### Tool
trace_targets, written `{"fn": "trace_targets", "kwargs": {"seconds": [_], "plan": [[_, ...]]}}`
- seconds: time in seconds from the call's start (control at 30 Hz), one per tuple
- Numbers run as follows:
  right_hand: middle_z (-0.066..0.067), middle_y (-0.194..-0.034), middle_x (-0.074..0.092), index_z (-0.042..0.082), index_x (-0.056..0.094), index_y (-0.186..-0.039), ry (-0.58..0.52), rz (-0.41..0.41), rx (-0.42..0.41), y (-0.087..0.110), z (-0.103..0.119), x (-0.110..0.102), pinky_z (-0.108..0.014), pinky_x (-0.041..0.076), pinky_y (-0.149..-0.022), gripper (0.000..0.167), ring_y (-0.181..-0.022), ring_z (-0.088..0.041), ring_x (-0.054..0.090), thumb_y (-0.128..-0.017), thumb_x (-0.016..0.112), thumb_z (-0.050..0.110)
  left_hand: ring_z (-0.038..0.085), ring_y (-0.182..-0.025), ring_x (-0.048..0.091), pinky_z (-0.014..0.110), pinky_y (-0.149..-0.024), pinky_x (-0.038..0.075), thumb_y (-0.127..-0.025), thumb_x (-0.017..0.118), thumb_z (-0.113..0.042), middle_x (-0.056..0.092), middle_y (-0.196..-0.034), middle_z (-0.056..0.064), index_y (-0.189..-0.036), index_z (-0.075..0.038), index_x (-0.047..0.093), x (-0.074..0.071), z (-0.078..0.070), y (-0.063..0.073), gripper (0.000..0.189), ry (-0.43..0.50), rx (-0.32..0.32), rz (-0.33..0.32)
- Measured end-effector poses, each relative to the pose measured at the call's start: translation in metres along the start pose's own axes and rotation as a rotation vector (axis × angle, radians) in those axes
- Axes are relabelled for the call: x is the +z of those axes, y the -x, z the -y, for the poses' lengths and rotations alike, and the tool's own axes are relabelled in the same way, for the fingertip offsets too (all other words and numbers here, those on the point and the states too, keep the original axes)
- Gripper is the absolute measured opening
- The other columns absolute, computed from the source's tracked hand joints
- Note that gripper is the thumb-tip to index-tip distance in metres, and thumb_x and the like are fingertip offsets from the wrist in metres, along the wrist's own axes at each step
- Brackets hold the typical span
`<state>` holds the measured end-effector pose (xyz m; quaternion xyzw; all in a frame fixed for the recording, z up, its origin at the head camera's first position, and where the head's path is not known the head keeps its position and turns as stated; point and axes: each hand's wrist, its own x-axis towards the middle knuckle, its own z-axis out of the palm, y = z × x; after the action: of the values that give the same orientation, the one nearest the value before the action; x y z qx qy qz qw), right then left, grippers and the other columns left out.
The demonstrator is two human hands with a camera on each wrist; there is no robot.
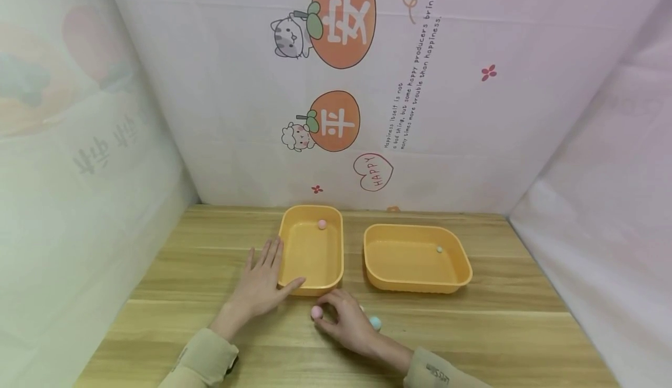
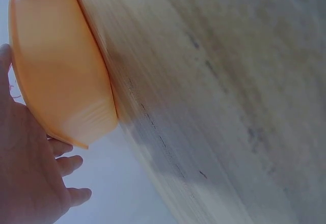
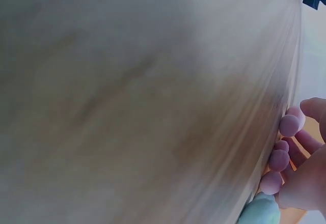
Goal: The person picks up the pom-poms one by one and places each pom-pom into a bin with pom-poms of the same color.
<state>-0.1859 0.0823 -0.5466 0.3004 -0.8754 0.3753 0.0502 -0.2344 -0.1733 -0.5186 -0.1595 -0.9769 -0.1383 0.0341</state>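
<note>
A table (image 1: 499,329) with pale, yellowish wood grain is enclosed on three sides by white cloth. The back cloth (image 1: 236,160) is creased and tinted faintly pink towards the right; the left cloth (image 1: 52,236) and right cloth (image 1: 604,230) are hung at the sides. On the back cloth two orange persimmons are printed sideways, the upper (image 1: 344,55) marked with the white character 安 and accompanied by a grey cat (image 1: 289,38), the lower (image 1: 339,143) marked 平 and accompanied by a sheep (image 1: 297,137). "HAPPY" is lettered inside a red heart outline (image 1: 373,172). Beside the persimmons, three lines of text (image 1: 415,73) can be read: "Happiness itself is not a bad thing, but some happy producers bring many times more trouble than happiness." Faint characters on the left cloth cannot be made out, nor can the dark label (image 1: 437,373) on the right sleeve.

The upright left yellow tray (image 1: 311,289) is touched at its side by the left hand (image 1: 259,286), its fingers extended and its thumb spread over the near rim. By the right hand (image 1: 346,321), a pink ball (image 1: 317,312) is pinched between thumb and forefinger, just in front of that tray. A blue-green ball (image 1: 375,323) and a partly hidden white ball (image 1: 361,308) lie beside this hand. Another pink ball (image 1: 322,224) is held in the left tray, a small pale green ball (image 1: 439,250) in the right yellow tray (image 1: 415,286).
</note>
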Motion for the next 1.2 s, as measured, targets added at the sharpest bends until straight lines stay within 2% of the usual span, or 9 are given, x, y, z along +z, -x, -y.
{"fn": "trace_targets", "kwargs": {"seconds": [0.1,0.27,0.37,0.47,0.57,0.7,0.83,1.03,1.2], "plan": [[-0.004,-0.113,0.078,0.007,0.078,-0.113,0.015,-0.024,-0.012,0.000,-0.002,0.003,-0.032,0.056,-0.089,0.020,-0.106,-0.020,0.067,-0.098,0.084,0.018,0.042,-0.172,0.017,0.071,-0.138,0.013,-0.106,0.049,-0.076,0.015,-0.183,0.024,-0.174,0.004,0.010,0.000,0.000,0.000,0.112,0.000,-0.001,0.005],[0.001,-0.113,0.080,0.012,0.079,-0.110,0.002,0.011,0.089,-0.002,0.003,0.002,-0.047,0.054,-0.104,0.018,-0.113,-0.020,0.067,-0.098,0.085,0.023,0.041,-0.172,0.017,0.071,-0.138,0.013,-0.106,0.048,-0.077,0.015,-0.184,0.023,-0.174,0.003,0.010,0.000,0.000,-0.001,0.112,-0.008,-0.003,0.008],[0.003,-0.112,0.080,0.013,0.079,-0.109,-0.018,0.021,0.120,-0.002,0.005,0.002,-0.050,0.052,-0.108,0.016,-0.114,-0.021,0.067,-0.099,0.084,0.024,0.042,-0.172,0.017,0.071,-0.138,0.013,-0.106,0.047,-0.076,0.014,-0.184,0.023,-0.174,0.004,0.010,0.001,0.000,-0.001,0.112,-0.005,-0.001,0.007],[0.004,-0.110,0.080,0.014,0.078,-0.107,-0.039,0.014,0.125,-0.002,0.005,0.001,-0.044,0.051,-0.106,0.013,-0.112,-0.020,0.067,-0.098,0.084,0.023,0.041,-0.173,0.016,0.071,-0.138,0.012,-0.106,0.048,-0.076,0.013,-0.184,0.023,-0.174,0.003,0.009,0.000,0.000,-0.001,0.112,0.004,-0.002,0.011],[0.004,-0.106,0.080,0.015,0.079,-0.106,-0.080,-0.001,0.108,0.000,0.004,0.000,-0.031,0.051,-0.094,0.011,-0.102,-0.019,0.065,-0.098,0.084,0.020,0.042,-0.172,0.016,0.072,-0.138,0.012,-0.106,0.049,-0.075,0.012,-0.184,0.022,-0.174,0.004,0.010,-0.001,0.000,0.000,0.111,0.013,-0.003,0.010],[0.002,-0.099,0.078,0.014,0.078,-0.105,-0.117,-0.048,0.021,0.004,-0.003,-0.001,-0.021,0.047,-0.080,0.010,-0.087,-0.014,0.060,-0.098,0.084,0.017,0.042,-0.172,0.017,0.072,-0.138,0.013,-0.106,0.049,-0.075,0.009,-0.184,0.021,-0.174,0.004,0.011,-0.001,0.000,0.001,0.111,0.016,-0.003,0.008],[0.004,-0.097,0.077,0.015,0.078,-0.105,-0.101,-0.048,-0.007,0.008,-0.001,-0.007,-0.023,0.045,-0.084,0.009,-0.083,-0.012,0.060,-0.099,0.084,0.018,0.043,-0.172,0.017,0.072,-0.138,0.012,-0.106,0.049,-0.075,0.008,-0.184,0.021,-0.174,0.004,0.010,-0.002,-0.002,0.001,0.111,0.013,-0.005,0.013],[0.003,-0.098,0.075,0.015,0.078,-0.107,-0.143,-0.020,0.051,0.011,0.003,-0.017,-0.023,0.050,-0.080,0.007,-0.086,-0.014,0.059,-0.104,0.078,0.022,0.043,-0.172,0.015,0.073,-0.137,0.010,-0.106,0.050,-0.074,0.003,-0.184,0.019,-0.174,0.003,0.008,-0.004,-0.002,0.000,0.111,0.032,-0.010,0.025],[0.008,-0.088,0.069,0.018,0.076,-0.105,-0.052,-0.073,-0.009,0.014,-0.003,-0.018,-0.032,0.049,-0.094,0.003,-0.079,-0.009,0.058,-0.103,0.078,0.020,0.044,-0.172,0.014,0.073,-0.138,0.010,-0.106,0.050,-0.074,0.002,-0.185,0.020,-0.174,0.003,0.007,-0.004,-0.002,0.000,0.112,0.034,-0.017,0.039]]}}
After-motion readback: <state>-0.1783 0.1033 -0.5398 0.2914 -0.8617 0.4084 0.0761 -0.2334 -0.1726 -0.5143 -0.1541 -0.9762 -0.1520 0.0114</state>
